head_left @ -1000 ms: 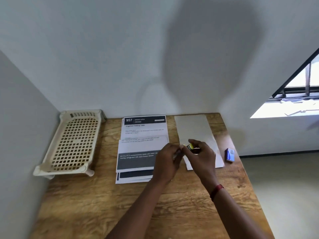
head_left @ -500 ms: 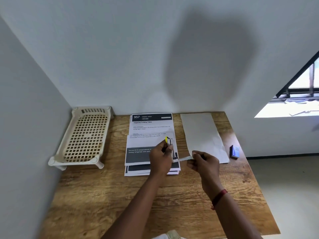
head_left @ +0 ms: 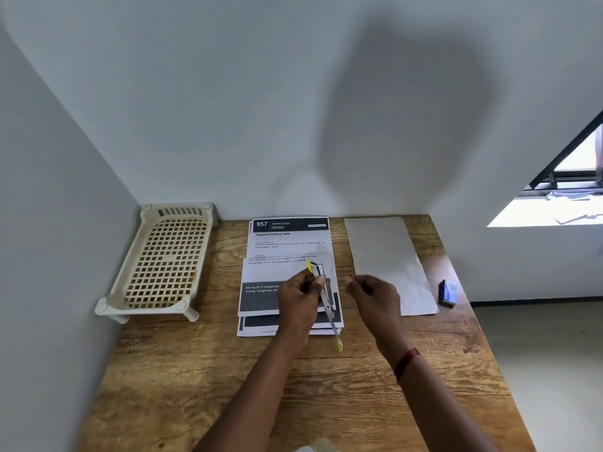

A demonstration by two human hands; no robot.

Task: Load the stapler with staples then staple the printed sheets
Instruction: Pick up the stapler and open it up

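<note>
Fingers (head_left: 318, 282) grip stapler (head_left: 321, 282) over "957 DINING AREA" sheets (head_left: 290, 236).

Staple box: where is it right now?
Head view: the small blue staple box sits near the table's right edge, just right of the blank sheet.

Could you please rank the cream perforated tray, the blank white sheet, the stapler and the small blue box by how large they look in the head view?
1. Cream perforated tray, largest.
2. Blank white sheet.
3. Stapler, partly hidden by the left hand.
4. Small blue box, smallest.
</note>
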